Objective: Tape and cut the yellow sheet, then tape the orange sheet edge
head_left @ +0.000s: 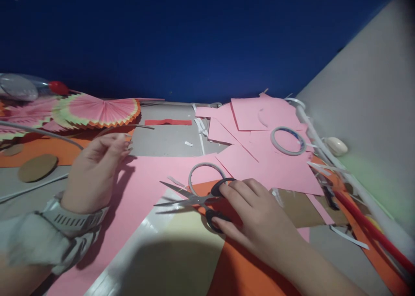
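My right hand [256, 213] lies on the black handles of a pair of scissors [191, 199], fingers curled around the loops; the blades are parted and point left over pink paper. My left hand [95, 170], with a grey watch on the wrist, hovers over a large pink sheet [139, 188], fingertips pinched together on something I cannot make out. A tape ring [205, 175] lies just behind the scissors. An orange sheet [246, 270] lies under my right hand.
Several cut pink sheets [259, 149] lie at the back right with a second tape ring [288, 141] on them. Pleated pink paper fans [97, 112] sit at the back left beside cardboard discs [37, 167]. A red rod [372, 229] and white cord run along the right wall.
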{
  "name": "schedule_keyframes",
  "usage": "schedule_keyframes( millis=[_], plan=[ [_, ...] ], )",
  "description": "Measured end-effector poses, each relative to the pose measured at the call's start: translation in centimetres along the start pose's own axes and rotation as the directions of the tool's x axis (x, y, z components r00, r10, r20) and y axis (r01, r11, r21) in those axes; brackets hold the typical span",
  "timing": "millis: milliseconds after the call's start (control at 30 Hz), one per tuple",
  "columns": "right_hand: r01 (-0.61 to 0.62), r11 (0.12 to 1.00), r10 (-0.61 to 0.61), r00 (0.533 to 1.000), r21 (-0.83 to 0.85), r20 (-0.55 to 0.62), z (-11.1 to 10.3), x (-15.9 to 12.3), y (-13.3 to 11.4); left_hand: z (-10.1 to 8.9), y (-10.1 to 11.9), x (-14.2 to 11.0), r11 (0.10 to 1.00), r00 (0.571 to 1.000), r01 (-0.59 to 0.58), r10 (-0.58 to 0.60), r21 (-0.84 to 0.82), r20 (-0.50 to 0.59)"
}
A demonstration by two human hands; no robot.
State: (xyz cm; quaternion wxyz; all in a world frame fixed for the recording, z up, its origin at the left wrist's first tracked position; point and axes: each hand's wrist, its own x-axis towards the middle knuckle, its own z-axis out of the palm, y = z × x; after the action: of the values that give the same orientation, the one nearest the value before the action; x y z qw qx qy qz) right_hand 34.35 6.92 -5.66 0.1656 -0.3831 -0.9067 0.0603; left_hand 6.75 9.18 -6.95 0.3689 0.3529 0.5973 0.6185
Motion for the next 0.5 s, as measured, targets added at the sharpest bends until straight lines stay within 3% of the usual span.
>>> schedule_keyframes(
  millis=[133, 200, 233, 267, 300, 367, 433, 500],
  plan=[
    [-0.007, 1.0, 0.007, 1.0, 0.013, 0.007, 0.1, 0.0, -0.2, -0.1, -0.3, -0.3, 1.0, 0.999, 0.031, -0.031, -0.003, 0.012],
    [-0.01, 1.0, 0.01, 1.0, 0.016, 0.018, 0.2, 0.0, -0.4, 0.0, 0.2, -1.0, 0.998, 0.993, 0.043, -0.048, 0.041, 0.106],
    [-0.009, 1.0, 0.008, 1.0, 0.012, 0.025, 0.3, 0.0, -0.4, 0.1, 0.6, -1.5, 0.994, 0.981, -0.01, -0.012, 0.113, 0.193],
    [-0.006, 1.0, 0.006, 0.999, 0.004, 0.034, 0.4, -0.1, -0.5, 0.2, 1.0, -2.0, 0.967, 0.953, -0.129, 0.06, 0.219, 0.296],
    [-0.006, 1.0, 0.006, 0.999, -0.005, 0.045, 0.5, -0.1, -0.6, 0.4, 1.3, -2.5, 0.898, 0.899, -0.28, 0.121, 0.34, 0.421],
    [-0.003, 1.0, 0.005, 0.998, -0.024, 0.068, 0.7, -0.2, -0.7, 0.5, 1.8, -3.6, 0.659, 0.747, -0.575, 0.181, 0.485, 0.639],
    [0.001, 0.999, 0.002, 0.997, -0.039, 0.08, 0.9, -0.3, -0.9, 0.7, 2.0, -4.3, 0.485, 0.644, -0.713, 0.166, 0.507, 0.747],
    [0.01, 0.999, -0.005, 0.996, -0.051, 0.088, 1.1, -0.4, -1.0, 0.7, 1.9, -4.6, 0.436, 0.603, -0.751, 0.15, 0.496, 0.783]
  ],
)
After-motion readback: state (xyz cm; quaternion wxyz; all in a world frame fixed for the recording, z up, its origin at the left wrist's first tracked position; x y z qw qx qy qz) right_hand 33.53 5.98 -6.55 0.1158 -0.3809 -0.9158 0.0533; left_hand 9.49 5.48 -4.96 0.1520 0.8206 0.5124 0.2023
